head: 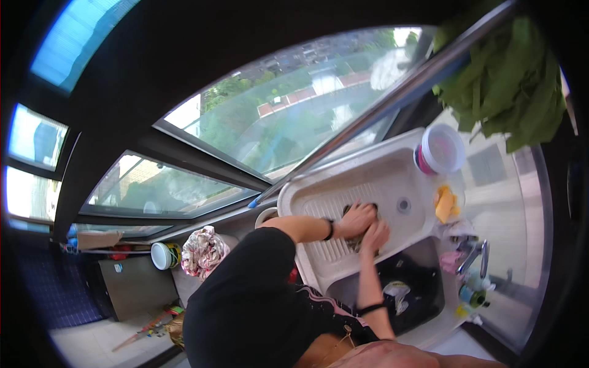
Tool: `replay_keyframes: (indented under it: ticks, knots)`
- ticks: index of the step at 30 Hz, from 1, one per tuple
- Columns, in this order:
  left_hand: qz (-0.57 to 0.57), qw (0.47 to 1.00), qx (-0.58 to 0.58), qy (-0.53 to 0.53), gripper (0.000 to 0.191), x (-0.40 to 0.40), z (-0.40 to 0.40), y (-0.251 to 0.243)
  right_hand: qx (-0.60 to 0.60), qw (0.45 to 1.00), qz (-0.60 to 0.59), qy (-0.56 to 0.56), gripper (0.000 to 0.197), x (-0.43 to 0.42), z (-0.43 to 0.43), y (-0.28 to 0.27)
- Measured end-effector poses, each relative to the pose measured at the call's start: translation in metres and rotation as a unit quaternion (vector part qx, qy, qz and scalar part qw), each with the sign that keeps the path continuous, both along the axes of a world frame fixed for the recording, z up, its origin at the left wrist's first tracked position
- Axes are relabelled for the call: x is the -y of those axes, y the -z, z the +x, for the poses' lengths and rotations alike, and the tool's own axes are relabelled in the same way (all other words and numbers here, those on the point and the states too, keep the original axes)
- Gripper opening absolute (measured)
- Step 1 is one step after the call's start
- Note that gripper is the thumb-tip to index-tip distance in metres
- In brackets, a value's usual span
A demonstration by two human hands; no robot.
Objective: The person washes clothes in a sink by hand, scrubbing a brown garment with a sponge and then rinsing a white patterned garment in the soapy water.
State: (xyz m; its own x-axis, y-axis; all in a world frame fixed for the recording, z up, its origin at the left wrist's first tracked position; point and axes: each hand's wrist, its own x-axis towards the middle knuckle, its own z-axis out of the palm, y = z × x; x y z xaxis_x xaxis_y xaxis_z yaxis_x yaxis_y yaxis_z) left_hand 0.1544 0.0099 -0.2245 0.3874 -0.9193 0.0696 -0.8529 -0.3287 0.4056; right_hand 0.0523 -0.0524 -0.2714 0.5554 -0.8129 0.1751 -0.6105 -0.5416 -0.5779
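A small dark cloth [354, 243] lies bunched on the ribbed washboard [324, 250] moulded into a pale laundry sink [294, 198]. My left hand [356, 221] presses on its upper part, fingers curled over it. Close beside, my right hand [376, 237] grips the cloth's right side. The two hands nearly touch, and they hide much of the cloth. To their right, the round drain [403, 205] is uncovered. Below the washboard basin, a second basin [430, 267] looks dark inside, with a whitish item [398, 294] in it.
A clear plastic tub [441, 149] and a yellow cloth-like item [445, 204] sit along the sink's right rim. Near the chrome tap [481, 260] are a pink cloth [451, 261] and several bottles [471, 294]. A metal pole [363, 124] crosses above; green leaves [515, 87] hang upper right.
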Motion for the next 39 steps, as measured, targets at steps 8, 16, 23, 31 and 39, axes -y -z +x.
replay_keyframes:
  ticks: [8,16,23,31,39]
  knots:
    - [0.106,0.98,-0.135,-0.096,0.031,0.05,0.001,0.0,-0.122,0.984,-0.045,-0.124,0.02,0.065,-0.008,0.026]
    - [-0.04,0.996,-0.034,0.068,0.023,0.044,0.006,0.022,-0.093,0.982,0.079,0.144,0.023,0.033,0.007,-0.042]
    - [0.002,0.963,-0.269,0.024,0.022,0.041,0.022,-0.014,-0.058,0.973,0.155,0.158,0.032,0.022,0.006,-0.044]
    - [-0.159,0.98,0.012,0.12,0.011,0.041,0.017,0.025,-0.021,0.99,0.076,0.12,0.013,0.026,0.015,-0.033]
    - [0.122,0.968,-0.214,0.053,0.041,0.04,0.033,0.002,0.01,0.968,0.178,0.178,0.022,0.012,0.0,-0.045]
